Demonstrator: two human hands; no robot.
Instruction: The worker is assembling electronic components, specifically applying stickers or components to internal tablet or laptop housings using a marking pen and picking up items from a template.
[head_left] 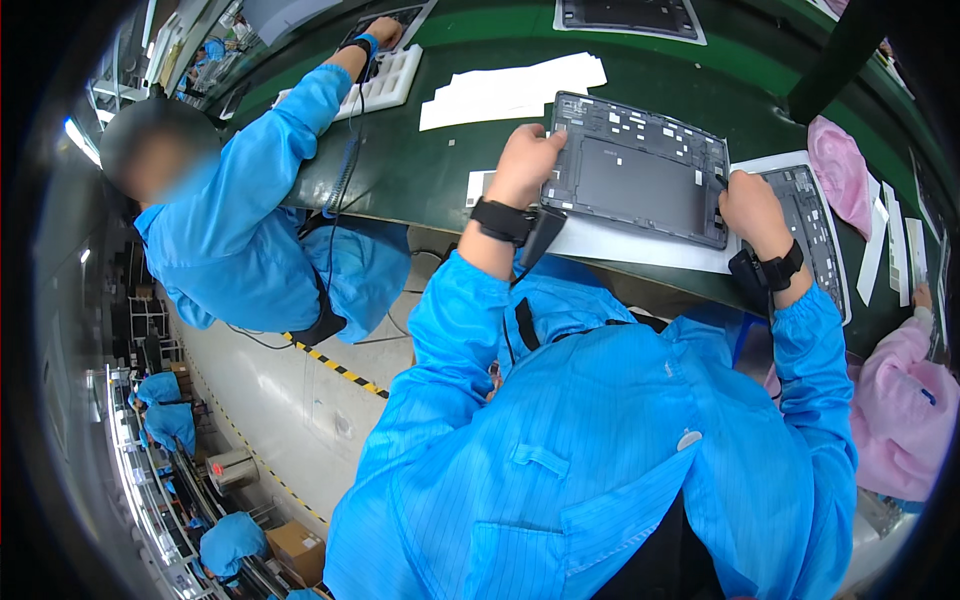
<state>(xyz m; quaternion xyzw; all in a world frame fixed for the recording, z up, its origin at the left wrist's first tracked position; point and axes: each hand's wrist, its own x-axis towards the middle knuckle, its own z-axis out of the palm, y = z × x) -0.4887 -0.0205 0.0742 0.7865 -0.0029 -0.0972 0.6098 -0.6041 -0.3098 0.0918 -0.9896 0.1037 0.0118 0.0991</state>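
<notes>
A dark grey tablet back housing [640, 175] is held up between my two hands, its inner side with small white patches facing me. My left hand [527, 165] grips its left edge, thumb along the rim. At the opposite edge, my right hand [755, 212] has its fingers closed on the lower right side. Under the housing lies a white sheet [630, 246] near the table's front edge. A second dark housing [805, 215] rests on a white backing just beyond my right hand, partly hidden by it. Black straps with small devices circle both my wrists.
Stacked white paper strips [515, 88] lie on the green table [400, 165] ahead. On the left, a person in blue [230, 220] reaches over a white tray [395, 80]. A pink cloth [840, 170], white strips [873, 240] and a person's pink sleeve [900, 400] are at right.
</notes>
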